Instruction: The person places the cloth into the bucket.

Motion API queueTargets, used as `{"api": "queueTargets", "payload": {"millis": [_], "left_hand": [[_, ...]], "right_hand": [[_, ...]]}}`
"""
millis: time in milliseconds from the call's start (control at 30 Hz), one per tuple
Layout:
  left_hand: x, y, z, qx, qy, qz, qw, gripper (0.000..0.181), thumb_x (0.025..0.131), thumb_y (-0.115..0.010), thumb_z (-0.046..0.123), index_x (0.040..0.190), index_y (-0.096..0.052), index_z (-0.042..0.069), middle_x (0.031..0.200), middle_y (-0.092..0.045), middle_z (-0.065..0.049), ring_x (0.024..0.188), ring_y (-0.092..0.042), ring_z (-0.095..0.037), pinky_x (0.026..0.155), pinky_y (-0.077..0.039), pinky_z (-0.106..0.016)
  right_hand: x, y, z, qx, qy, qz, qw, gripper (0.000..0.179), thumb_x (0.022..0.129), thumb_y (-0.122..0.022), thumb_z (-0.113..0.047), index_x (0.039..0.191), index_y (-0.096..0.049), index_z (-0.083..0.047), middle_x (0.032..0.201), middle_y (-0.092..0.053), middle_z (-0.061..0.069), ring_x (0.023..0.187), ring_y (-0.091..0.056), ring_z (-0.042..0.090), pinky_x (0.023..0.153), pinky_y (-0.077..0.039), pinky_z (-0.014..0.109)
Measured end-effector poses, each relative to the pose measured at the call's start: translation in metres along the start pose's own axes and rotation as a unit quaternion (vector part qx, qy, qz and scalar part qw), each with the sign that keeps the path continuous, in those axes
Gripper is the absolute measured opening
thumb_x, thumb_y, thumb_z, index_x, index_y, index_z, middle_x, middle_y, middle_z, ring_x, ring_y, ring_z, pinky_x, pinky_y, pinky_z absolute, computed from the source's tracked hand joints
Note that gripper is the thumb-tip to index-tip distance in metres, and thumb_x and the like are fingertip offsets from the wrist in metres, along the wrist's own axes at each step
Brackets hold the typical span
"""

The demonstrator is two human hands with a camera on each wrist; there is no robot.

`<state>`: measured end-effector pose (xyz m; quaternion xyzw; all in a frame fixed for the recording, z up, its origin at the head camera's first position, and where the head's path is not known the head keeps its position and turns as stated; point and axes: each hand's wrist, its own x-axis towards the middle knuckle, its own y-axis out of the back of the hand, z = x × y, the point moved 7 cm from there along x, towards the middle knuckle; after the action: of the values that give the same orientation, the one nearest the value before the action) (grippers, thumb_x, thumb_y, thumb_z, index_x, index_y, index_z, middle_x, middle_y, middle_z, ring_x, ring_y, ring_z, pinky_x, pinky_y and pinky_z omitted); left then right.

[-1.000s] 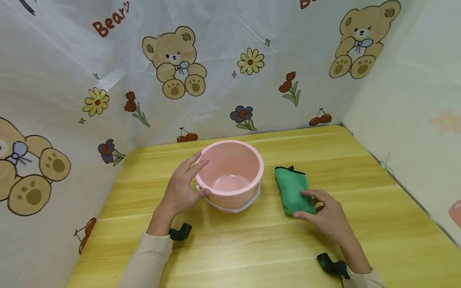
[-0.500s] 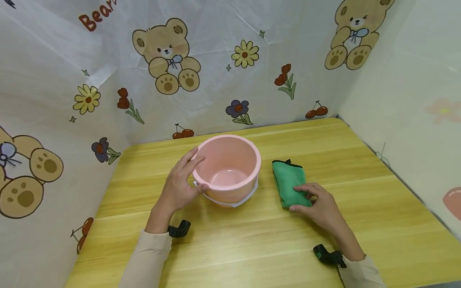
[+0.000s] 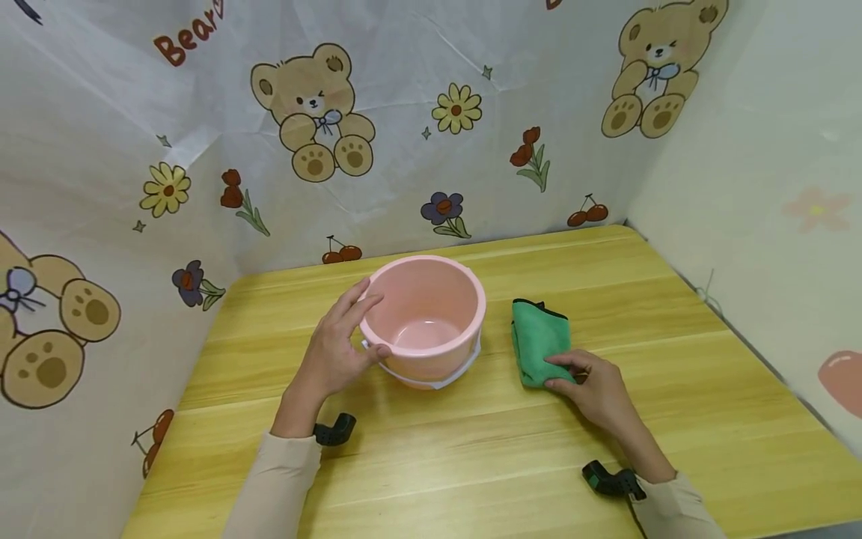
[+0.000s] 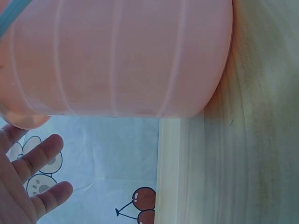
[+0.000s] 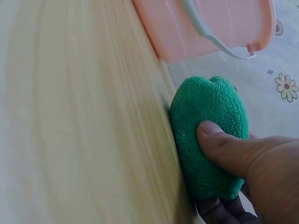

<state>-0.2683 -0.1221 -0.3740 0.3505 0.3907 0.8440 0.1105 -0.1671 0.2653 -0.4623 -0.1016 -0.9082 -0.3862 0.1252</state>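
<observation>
Head: left hand [image 3: 335,350] unclenched, fingers loosely spread at the round rim of a smooth pink bucket [image 3: 431,364]; right hand [image 3: 599,391] pinching a folded green cloth [image 3: 539,344], right of bucket on wood-grained worktop [image 3: 431,464]; left wrist: bucket wall faintly banded; right wrist: cloth fuzzy, rounded, thumb pressed into pile.

Pink bucket [image 3: 426,296], green cloth [image 3: 541,340]

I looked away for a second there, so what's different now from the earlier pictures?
The right hand has closed its thumb and fingers together and now pinches the near end of the cloth, which has bunched up there. The bucket stayed upright on the table, with the left hand still at its rim.
</observation>
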Motion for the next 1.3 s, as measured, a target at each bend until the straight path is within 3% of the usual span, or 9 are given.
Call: {"api": "queueTargets", "payload": {"millis": [300, 567, 800, 867, 1100, 1300], "left_hand": [[-0.006, -0.001, -0.003, -0.005, 0.012, -0.011, 0.9999, 0.094, 0.08, -0.048, 0.088, 0.149, -0.049, 0.025, 0.166, -0.028, 0.002, 0.149, -0.034, -0.033, 0.109, -0.036, -0.068], [-0.01, -0.001, -0.004, -0.003, 0.017, -0.006, 0.9998, 0.096, 0.079, -0.043, 0.09, 0.149, -0.049, 0.024, 0.166, -0.028, 0.004, 0.149, -0.035, -0.033, 0.109, -0.036, -0.067], [-0.007, -0.001, -0.003, -0.003, 0.012, -0.004, 0.9999, 0.096, 0.079, -0.043, 0.09, 0.15, -0.048, 0.025, 0.166, -0.027, 0.005, 0.149, -0.034, -0.031, 0.109, -0.037, -0.067], [-0.005, -0.001, -0.003, 0.0, 0.009, -0.004, 0.9999, 0.096, 0.08, -0.043, 0.09, 0.15, -0.048, 0.024, 0.166, -0.027, 0.004, 0.149, -0.035, -0.032, 0.109, -0.038, -0.067], [-0.002, -0.001, -0.004, 0.005, 0.006, -0.004, 1.0, 0.098, 0.079, -0.04, 0.091, 0.15, -0.048, 0.025, 0.166, -0.027, 0.004, 0.147, -0.037, -0.034, 0.108, -0.038, -0.067], [-0.002, 0.0, -0.004, 0.002, 0.007, -0.004, 1.0, 0.099, 0.078, -0.042, 0.091, 0.15, -0.048, 0.024, 0.166, -0.028, 0.003, 0.147, -0.037, -0.034, 0.109, -0.037, -0.067]], "right_hand": [[-0.002, -0.001, -0.009, 0.02, 0.024, 0.066, 0.9973, 0.028, 0.078, -0.085, -0.005, 0.104, -0.078, -0.013, 0.098, -0.073, 0.005, 0.076, -0.054, 0.0, 0.066, -0.046, 0.011], [0.001, 0.012, -0.027, 0.076, 0.006, 0.131, 0.9885, 0.026, 0.081, -0.083, -0.002, 0.104, -0.078, -0.01, 0.103, -0.074, 0.011, 0.083, -0.058, -0.01, 0.068, -0.048, 0.007], [0.01, 0.035, -0.051, 0.108, 0.012, 0.171, 0.9792, 0.022, 0.083, -0.08, -0.001, 0.104, -0.078, -0.009, 0.101, -0.074, 0.008, 0.082, -0.061, -0.007, 0.066, -0.048, 0.008], [0.014, 0.042, -0.058, 0.113, 0.018, 0.182, 0.9767, 0.022, 0.083, -0.08, 0.0, 0.104, -0.078, -0.008, 0.099, -0.073, 0.001, 0.082, -0.062, -0.006, 0.064, -0.048, 0.008], [0.034, 0.063, -0.086, 0.146, 0.035, 0.206, 0.9671, 0.022, 0.084, -0.077, 0.002, 0.105, -0.077, -0.004, 0.102, -0.074, 0.007, 0.083, -0.064, -0.002, 0.064, -0.05, 0.008], [0.053, 0.078, -0.114, 0.18, 0.068, 0.218, 0.9568, 0.021, 0.085, -0.076, 0.004, 0.105, -0.077, -0.002, 0.104, -0.073, 0.004, 0.082, -0.065, 0.003, 0.065, -0.051, 0.009]]}}
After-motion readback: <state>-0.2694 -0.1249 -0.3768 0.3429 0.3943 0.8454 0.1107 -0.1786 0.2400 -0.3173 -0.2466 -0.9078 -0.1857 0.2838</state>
